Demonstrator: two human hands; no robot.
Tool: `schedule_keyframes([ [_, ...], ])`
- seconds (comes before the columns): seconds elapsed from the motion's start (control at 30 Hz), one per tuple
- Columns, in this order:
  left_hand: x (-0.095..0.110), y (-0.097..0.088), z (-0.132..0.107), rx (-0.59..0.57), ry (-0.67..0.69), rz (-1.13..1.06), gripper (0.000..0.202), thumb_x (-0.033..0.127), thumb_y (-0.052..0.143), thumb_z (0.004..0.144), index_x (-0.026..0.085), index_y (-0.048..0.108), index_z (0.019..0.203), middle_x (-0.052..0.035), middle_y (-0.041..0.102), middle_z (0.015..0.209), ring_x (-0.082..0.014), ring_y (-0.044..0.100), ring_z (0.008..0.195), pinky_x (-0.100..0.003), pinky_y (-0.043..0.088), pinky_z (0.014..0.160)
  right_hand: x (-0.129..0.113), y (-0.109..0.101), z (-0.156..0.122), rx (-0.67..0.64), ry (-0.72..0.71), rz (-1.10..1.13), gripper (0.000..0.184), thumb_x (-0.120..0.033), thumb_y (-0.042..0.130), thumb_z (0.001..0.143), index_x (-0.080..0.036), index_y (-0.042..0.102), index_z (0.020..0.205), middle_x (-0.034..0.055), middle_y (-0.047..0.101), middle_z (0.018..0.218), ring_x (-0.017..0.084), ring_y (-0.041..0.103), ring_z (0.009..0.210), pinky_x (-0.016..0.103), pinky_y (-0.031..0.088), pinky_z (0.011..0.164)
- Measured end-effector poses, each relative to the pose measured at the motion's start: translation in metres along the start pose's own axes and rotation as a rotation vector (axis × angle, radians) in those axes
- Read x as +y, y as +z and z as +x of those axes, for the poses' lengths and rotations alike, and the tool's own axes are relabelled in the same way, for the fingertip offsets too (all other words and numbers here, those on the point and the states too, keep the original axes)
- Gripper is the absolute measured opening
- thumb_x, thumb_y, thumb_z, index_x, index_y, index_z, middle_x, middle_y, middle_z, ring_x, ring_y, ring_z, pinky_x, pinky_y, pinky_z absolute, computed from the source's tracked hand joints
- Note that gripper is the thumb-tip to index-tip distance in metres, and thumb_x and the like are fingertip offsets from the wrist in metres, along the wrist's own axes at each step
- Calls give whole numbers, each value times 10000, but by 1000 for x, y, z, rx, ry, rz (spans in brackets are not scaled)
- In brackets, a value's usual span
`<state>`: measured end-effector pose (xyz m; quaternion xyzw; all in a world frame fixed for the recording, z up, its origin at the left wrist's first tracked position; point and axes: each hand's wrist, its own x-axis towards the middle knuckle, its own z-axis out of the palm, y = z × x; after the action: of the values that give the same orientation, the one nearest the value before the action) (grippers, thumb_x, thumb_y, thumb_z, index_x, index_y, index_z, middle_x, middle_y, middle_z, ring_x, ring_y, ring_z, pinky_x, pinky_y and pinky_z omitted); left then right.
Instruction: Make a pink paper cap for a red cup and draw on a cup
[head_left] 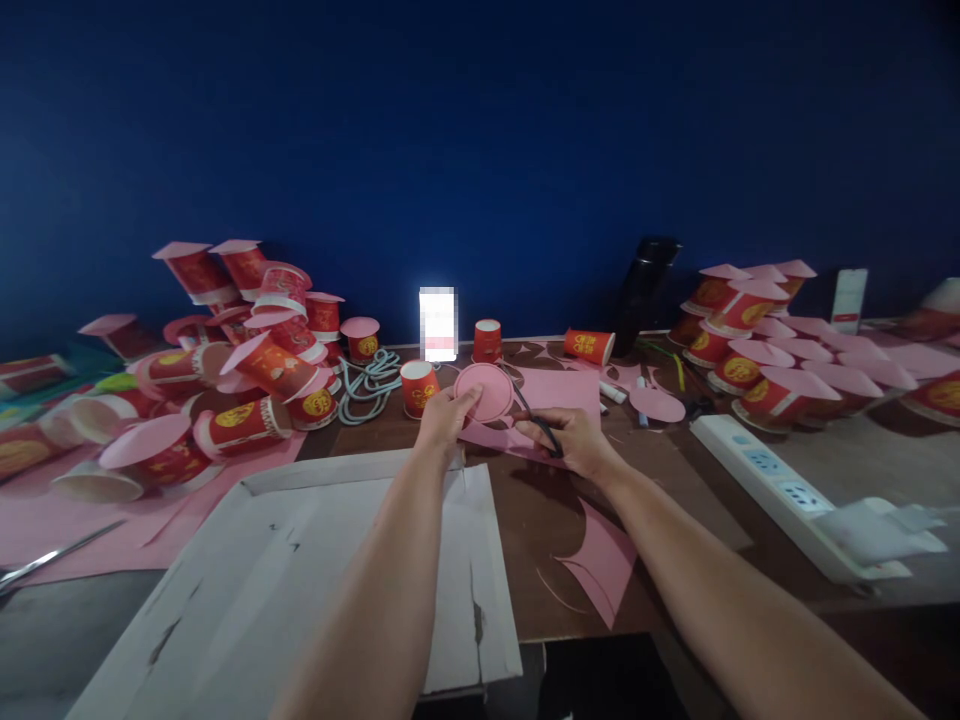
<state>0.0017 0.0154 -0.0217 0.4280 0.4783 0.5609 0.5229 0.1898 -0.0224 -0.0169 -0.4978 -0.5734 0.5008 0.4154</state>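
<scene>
My left hand (445, 418) pinches a round pink paper disc (489, 392) at its left edge, thumb on top. A pale ring shows near the disc's rim. My right hand (571, 438) is closed around the dark handles of a pair of scissors (556, 440), whose blades lie against the disc's right edge. Below and behind the disc is a pink paper sheet (559, 388) with cut-out curves. Near my left hand stands an upright red paper cup (418, 390). Another red cup (487, 343) is farther back, and a third cup (589, 346) lies on its side.
A white cardboard box lid (300, 570) lies under my left forearm. Pink-topped red cups are heaped at left (270, 365) and right (750, 310). A power strip (765, 470), pink scrap (600, 565), coiled cable (367, 385), black bottle (645, 290) and bright phone (439, 325) surround the work.
</scene>
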Motion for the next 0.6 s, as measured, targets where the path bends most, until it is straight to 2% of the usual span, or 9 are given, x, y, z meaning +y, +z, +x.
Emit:
schedule_keyframes([
  [0.13, 1, 0, 0, 40, -9, -23, 428, 490, 758, 535, 124, 607, 698, 10, 523, 538, -86, 460, 467, -217, 368, 464, -3, 1, -1, 16, 0, 1, 559, -518, 759, 576, -133, 716, 978, -40, 488, 516, 72, 432, 466, 220, 398, 452],
  [0.33, 1, 1, 1, 151, -28, -211, 386, 412, 783, 520, 131, 559, 662, 54, 453, 480, -47, 391, 410, -195, 329, 428, -7, 2, -2, 39, -1, 53, 603, -527, 757, 571, -108, 694, 1000, -36, 507, 512, 73, 445, 467, 217, 402, 428],
  [0.47, 0, 0, 2, 152, -46, -285, 397, 372, 803, 495, 134, 542, 678, 51, 491, 519, -48, 421, 420, -201, 358, 447, -6, 3, -3, 4, 4, 89, 592, -507, 760, 578, -128, 683, 1027, -32, 536, 551, 81, 477, 482, 223, 440, 441],
  [0.6, 1, 1, 1, 130, -53, -323, 392, 337, 802, 496, 128, 561, 723, 28, 543, 575, -66, 478, 465, -209, 381, 471, -3, 4, -4, -21, -10, 71, 559, -515, 733, 618, -132, 689, 1022, -19, 556, 555, 84, 501, 489, 204, 426, 444],
])
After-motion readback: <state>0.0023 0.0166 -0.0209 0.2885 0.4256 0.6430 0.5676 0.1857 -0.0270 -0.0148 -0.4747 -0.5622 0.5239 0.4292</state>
